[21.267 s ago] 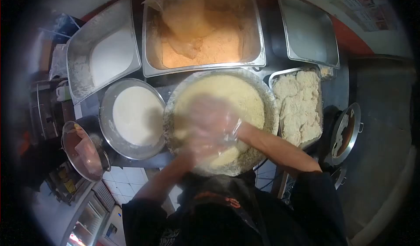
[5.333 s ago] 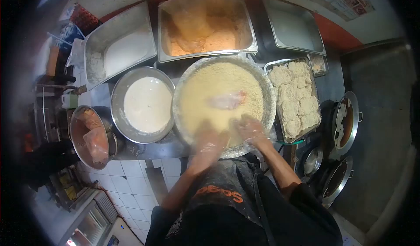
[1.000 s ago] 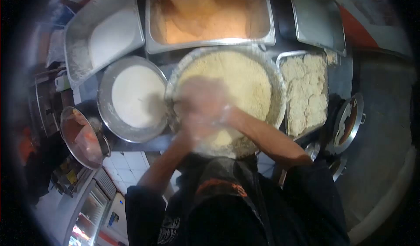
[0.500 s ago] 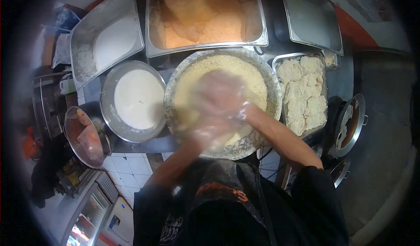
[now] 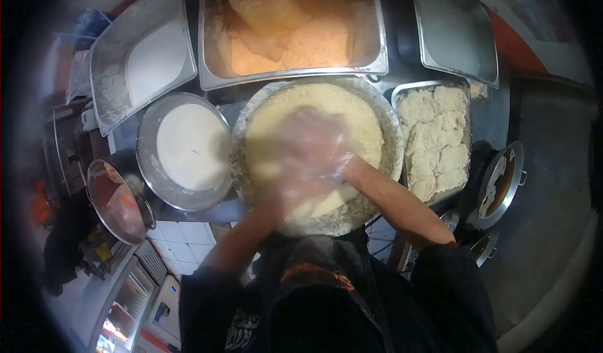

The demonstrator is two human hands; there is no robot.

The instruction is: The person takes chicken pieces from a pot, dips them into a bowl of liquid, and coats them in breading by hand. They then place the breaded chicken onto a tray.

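A wide bowl (image 5: 392, 149) of pale yellow breading crumbs (image 5: 364, 120) stands in front of me. Both my hands are over the crumbs, smeared by motion. My right hand (image 5: 314, 138), with clear plastic wrinkled at the wrist, is toward the bowl's middle. Nearer the front rim, my left hand (image 5: 300, 188) is close to the right one or overlaps it. Whether they touch, and what lies in or under them, cannot be made out. To the right, a metal tray (image 5: 465, 183) is filled with crumb-coated flat pieces (image 5: 433, 142).
Left of the crumbs is a metal bowl (image 5: 146, 158) of white liquid (image 5: 191, 146). Behind stand pans of white powder (image 5: 157, 61), orange powder (image 5: 320, 45) and whitish contents (image 5: 455, 36). A pot (image 5: 116, 211) holding a plastic bag is at left; another pan (image 5: 502, 183) is at right.
The view has shifted slightly, so the containers at left sit a little further left. Both hands stay over the crumbs, still blurred. Nothing is visibly picked up or put down.
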